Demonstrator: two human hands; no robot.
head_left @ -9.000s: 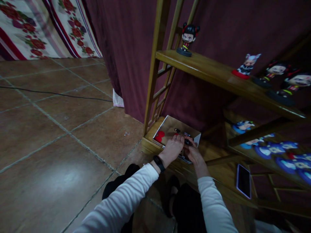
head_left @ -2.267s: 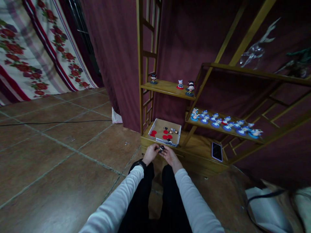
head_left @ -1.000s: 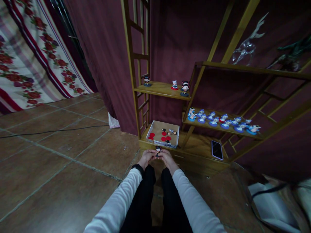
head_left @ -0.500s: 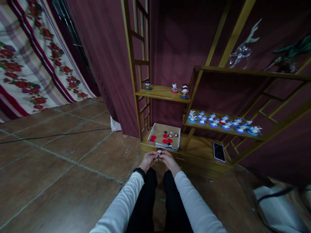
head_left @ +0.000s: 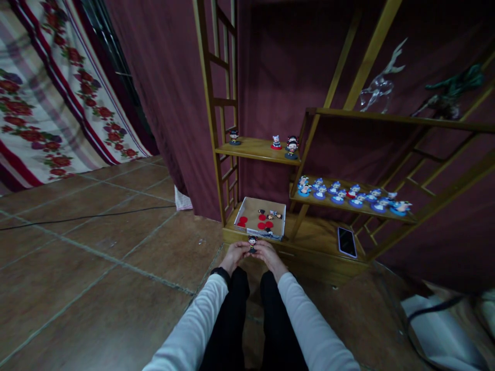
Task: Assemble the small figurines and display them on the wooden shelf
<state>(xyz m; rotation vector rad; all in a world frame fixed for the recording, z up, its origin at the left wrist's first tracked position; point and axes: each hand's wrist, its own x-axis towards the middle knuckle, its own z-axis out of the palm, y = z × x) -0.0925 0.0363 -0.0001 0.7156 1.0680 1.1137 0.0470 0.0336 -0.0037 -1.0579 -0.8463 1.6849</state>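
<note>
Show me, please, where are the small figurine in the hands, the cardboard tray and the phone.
small figurine [head_left: 252, 243], head view, on its dark-haired head.
cardboard tray [head_left: 251, 207], head view, on its bare floor near the back.
phone [head_left: 346, 241], head view, on the middle of its dark screen.

A brown tiled floor [head_left: 96, 247] is seen in dim light. A wooden shelf unit [head_left: 259, 149] is set against a maroon curtain [head_left: 174, 93]; floral cloth [head_left: 46, 103] is hung at left.

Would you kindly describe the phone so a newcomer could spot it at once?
Start at the wooden shelf unit against the maroon curtain and drop to its lowest board. Right of the cardboard tray lies the phone, flat and face up. It is the only dark glossy rectangle there.
</note>
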